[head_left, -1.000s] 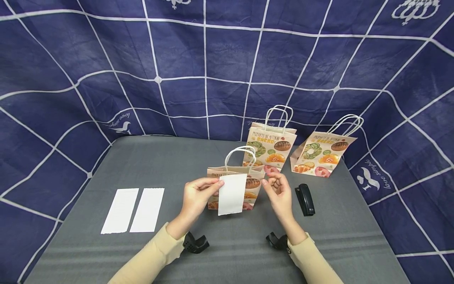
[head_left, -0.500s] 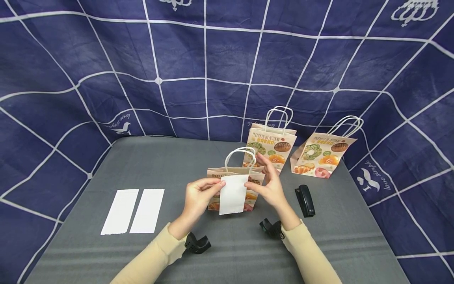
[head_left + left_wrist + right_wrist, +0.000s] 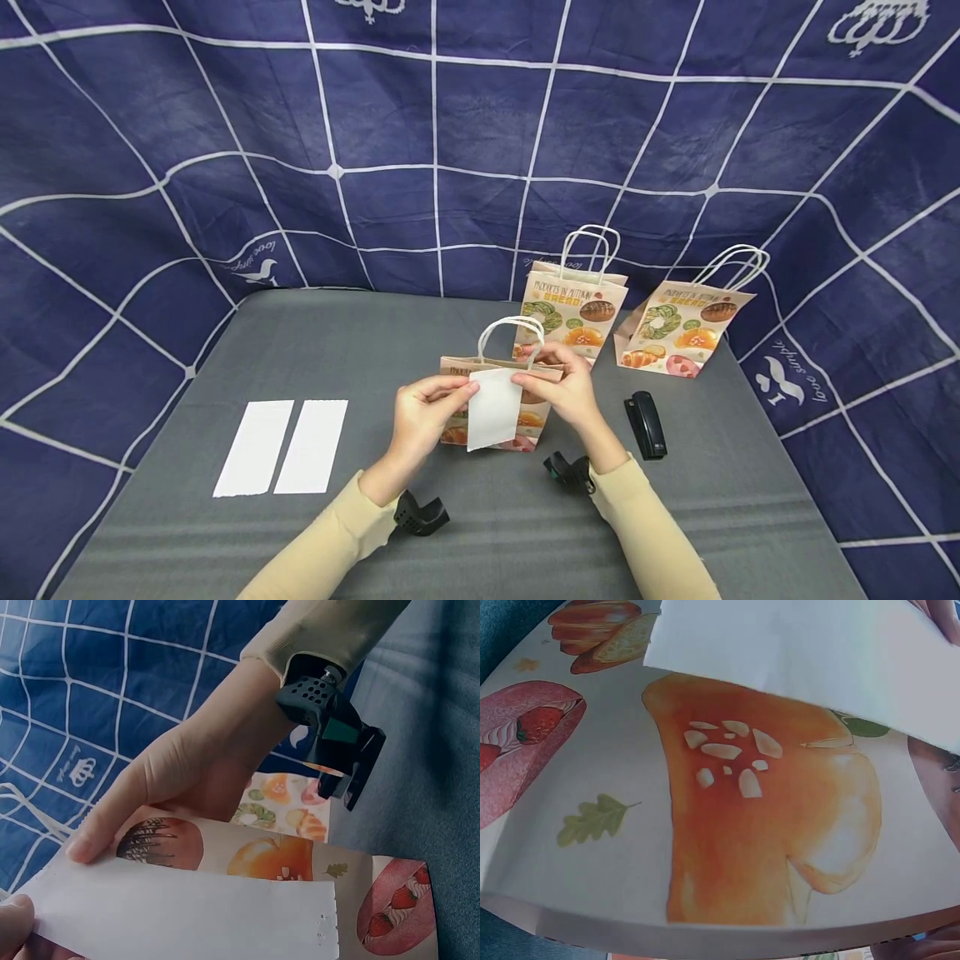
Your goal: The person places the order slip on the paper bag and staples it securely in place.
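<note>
A paper bag (image 3: 535, 419) printed with breads, with white twisted handles, stands at the middle of the table in the head view. Over its front lies a blank white paper slip (image 3: 493, 412), its top near the bag's rim. My left hand (image 3: 420, 412) pinches the slip's upper left corner between thumb and fingers. My right hand (image 3: 573, 392) grips the slip's upper right edge, thumb (image 3: 82, 846) on the front and fingers at the bag's rim. In the right wrist view the slip (image 3: 795, 652) overlaps the printed bag front (image 3: 615, 870).
Two matching paper bags stand behind, one upright (image 3: 573, 300) and one leaning (image 3: 686, 325) at the right. A black stapler (image 3: 645, 425) lies right of my right hand. Two more white slips (image 3: 253, 446) lie side by side at the left. A blue gridded cloth (image 3: 390, 200) hangs behind the table.
My right hand has come left from beside the bag, risen over its handle, then lowered to grip the slip at the bag's rim. My left hand keeps its pinch on the slip.
</note>
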{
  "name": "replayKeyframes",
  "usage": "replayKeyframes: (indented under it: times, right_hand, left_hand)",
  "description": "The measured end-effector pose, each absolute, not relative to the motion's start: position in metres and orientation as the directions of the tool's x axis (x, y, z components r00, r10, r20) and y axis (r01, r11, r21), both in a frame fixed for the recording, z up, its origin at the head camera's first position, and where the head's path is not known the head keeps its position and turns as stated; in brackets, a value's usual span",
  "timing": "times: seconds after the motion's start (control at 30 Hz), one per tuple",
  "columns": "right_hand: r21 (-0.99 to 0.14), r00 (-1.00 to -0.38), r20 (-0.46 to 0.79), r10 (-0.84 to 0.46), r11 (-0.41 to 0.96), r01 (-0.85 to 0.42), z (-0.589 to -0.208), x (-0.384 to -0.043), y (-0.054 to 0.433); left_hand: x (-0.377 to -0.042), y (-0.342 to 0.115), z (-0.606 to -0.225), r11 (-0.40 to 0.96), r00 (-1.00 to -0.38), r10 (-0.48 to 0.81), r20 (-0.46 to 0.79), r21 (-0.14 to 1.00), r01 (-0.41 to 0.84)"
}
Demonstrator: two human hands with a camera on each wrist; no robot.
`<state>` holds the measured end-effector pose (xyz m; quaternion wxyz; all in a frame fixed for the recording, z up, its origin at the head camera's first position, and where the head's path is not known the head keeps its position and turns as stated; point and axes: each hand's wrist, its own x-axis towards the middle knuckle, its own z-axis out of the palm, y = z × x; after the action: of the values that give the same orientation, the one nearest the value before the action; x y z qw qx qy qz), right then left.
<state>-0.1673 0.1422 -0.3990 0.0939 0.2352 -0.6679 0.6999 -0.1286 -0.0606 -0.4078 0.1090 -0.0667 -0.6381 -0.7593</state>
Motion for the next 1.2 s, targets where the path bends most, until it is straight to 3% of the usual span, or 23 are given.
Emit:
replayKeyframes:
  times: [0.13, 0.27, 0.47, 0.6, 0.77, 0.97, 1.07, 1.2]
  right_hand:
    - [-0.902, -0.882, 0.432, -0.19, -0.12, -0.415, -0.408, -0.172, 0.145]
    - [-0.891, -0.872, 0.454, -0.185, -0.118, -0.438, -0.417, -0.178, 0.147]
    - [-0.872, -0.854, 0.489, -0.179, -0.107, -0.477, -0.419, -0.18, 0.147]
    - [-0.877, -0.856, 0.481, -0.187, -0.114, -0.468, -0.419, -0.18, 0.148]
    - [-0.885, -0.865, 0.465, -0.188, -0.073, -0.46, -0.419, -0.181, 0.148]
    - [-0.884, -0.862, 0.467, -0.195, -0.071, -0.463, -0.42, -0.182, 0.149]
    - [-0.876, -0.847, 0.481, -0.225, -0.156, -0.456, -0.438, -0.191, 0.154]
    - [-0.896, -0.861, 0.435, -0.265, -0.223, -0.384, -0.438, -0.19, 0.155]
  left_hand:
    - [-0.121, -0.061, -0.394, -0.157, -0.965, -0.073, 0.253, 0.952, 0.262]
    - [-0.117, -0.064, -0.387, -0.086, -0.927, -0.065, 0.369, 0.924, 0.373]
    - [-0.124, -0.074, -0.378, 0.152, -0.745, -0.117, 0.657, 0.753, 0.64]
    - [-0.134, -0.081, -0.372, 0.172, -0.684, -0.168, 0.71, 0.704, 0.689]
    - [-0.152, -0.09, -0.381, 0.072, -0.751, -0.092, 0.654, 0.757, 0.65]
    - [-0.174, -0.094, -0.402, -0.175, -0.843, 0.214, 0.494, 0.868, 0.464]
    - [-0.179, -0.092, -0.408, -0.198, -0.847, 0.302, 0.437, 0.898, 0.393]
    - [-0.179, -0.086, -0.407, -0.153, -0.866, 0.321, 0.384, 0.923, 0.353]
